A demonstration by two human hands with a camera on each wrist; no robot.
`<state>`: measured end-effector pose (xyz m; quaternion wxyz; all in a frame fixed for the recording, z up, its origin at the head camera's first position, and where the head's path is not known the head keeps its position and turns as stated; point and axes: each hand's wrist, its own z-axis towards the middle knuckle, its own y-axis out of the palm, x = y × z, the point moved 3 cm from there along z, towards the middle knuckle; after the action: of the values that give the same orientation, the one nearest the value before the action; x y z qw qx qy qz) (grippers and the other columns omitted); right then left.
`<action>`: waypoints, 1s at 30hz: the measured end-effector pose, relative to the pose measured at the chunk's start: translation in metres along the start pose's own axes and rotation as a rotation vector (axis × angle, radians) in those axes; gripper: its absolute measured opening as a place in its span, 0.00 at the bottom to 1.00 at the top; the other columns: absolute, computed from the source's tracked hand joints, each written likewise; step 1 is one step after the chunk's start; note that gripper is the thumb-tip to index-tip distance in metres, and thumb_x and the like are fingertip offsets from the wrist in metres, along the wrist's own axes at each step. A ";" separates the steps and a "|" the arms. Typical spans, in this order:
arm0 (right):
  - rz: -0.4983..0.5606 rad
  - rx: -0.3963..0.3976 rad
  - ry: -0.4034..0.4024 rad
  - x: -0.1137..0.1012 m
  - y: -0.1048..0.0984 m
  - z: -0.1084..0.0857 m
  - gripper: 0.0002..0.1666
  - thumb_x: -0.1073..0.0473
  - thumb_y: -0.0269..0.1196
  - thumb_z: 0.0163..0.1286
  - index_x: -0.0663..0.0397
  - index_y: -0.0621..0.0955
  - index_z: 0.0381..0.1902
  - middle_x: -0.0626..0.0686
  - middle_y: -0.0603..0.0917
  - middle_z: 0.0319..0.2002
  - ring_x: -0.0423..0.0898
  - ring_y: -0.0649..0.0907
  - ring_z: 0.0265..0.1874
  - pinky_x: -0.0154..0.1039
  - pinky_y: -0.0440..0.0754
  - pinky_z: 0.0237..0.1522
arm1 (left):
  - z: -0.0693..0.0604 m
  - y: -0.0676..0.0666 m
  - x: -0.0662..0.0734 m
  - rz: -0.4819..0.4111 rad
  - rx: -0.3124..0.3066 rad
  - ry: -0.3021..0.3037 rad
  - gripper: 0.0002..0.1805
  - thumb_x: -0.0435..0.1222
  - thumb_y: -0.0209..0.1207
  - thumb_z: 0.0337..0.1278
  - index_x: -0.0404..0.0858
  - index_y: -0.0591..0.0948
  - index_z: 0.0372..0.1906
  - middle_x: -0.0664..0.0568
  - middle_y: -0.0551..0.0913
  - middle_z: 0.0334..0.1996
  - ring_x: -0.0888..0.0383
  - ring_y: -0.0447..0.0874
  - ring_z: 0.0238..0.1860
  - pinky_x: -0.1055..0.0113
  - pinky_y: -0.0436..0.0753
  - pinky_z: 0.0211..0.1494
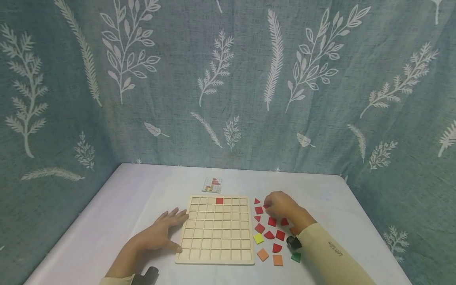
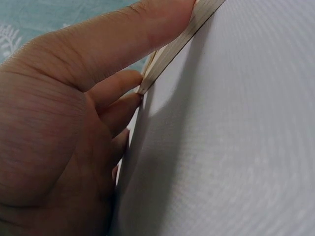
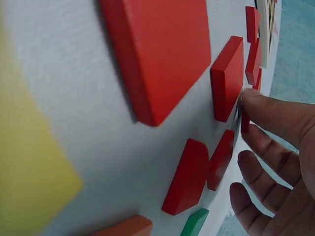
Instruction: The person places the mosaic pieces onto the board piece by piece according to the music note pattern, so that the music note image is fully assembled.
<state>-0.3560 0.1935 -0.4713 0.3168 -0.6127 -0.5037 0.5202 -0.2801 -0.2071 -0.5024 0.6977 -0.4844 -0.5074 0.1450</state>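
A cream grid board (image 1: 213, 262) lies on the white table, one red square (image 1: 219, 201) in its top row. My left hand (image 1: 162, 233) rests at the board's left edge, fingers spread; in the left wrist view the thumb and fingertips of the left hand (image 2: 64, 113) touch the board's wooden side (image 2: 170, 51). Right of the board, my right hand (image 1: 283, 206) is over the far end of the scattered pieces. The right wrist view has the right hand (image 3: 280, 152) pinching a small red piece (image 3: 245, 121) between thumb and index finger, its shape partly hidden.
Several loose pieces lie right of the board: red squares (image 1: 280, 235), red triangles, red rounded pieces (image 1: 276, 248), a yellow square (image 1: 258, 238), orange squares (image 1: 278, 260) and a green piece (image 1: 296, 257). A small pattern card (image 1: 212, 185) lies behind the board. A leaf-patterned curtain (image 1: 249, 79) hangs behind.
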 end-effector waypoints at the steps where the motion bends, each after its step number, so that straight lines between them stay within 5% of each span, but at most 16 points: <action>1: -0.004 0.008 -0.012 -0.001 0.000 0.000 0.17 0.55 0.71 0.59 0.48 0.85 0.46 0.47 0.82 0.40 0.47 0.80 0.40 0.50 0.83 0.49 | -0.001 0.000 0.000 0.002 0.002 0.008 0.62 0.62 0.72 0.22 0.35 0.67 0.71 0.40 0.60 0.72 0.35 0.44 0.74 0.38 0.38 0.72; 16: 0.045 0.091 -0.297 -0.049 0.000 0.007 0.09 0.56 0.71 0.60 0.49 0.86 0.39 0.43 0.82 0.36 0.43 0.80 0.39 0.45 0.81 0.49 | -0.001 0.001 -0.003 -0.031 -0.012 -0.032 0.62 0.61 0.73 0.22 0.39 0.66 0.72 0.44 0.58 0.74 0.39 0.42 0.75 0.41 0.36 0.74; 30: 0.047 0.085 -0.378 -0.088 0.014 0.026 0.07 0.54 0.70 0.61 0.48 0.86 0.36 0.45 0.84 0.37 0.47 0.82 0.43 0.46 0.81 0.49 | -0.003 0.000 -0.002 -0.049 -0.013 -0.021 0.61 0.60 0.73 0.23 0.38 0.66 0.72 0.44 0.58 0.74 0.40 0.41 0.75 0.42 0.36 0.74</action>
<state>-0.3723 0.1027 -0.4626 0.2300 -0.5018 -0.5172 0.6541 -0.2784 -0.2095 -0.5037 0.6925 -0.4749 -0.5273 0.1296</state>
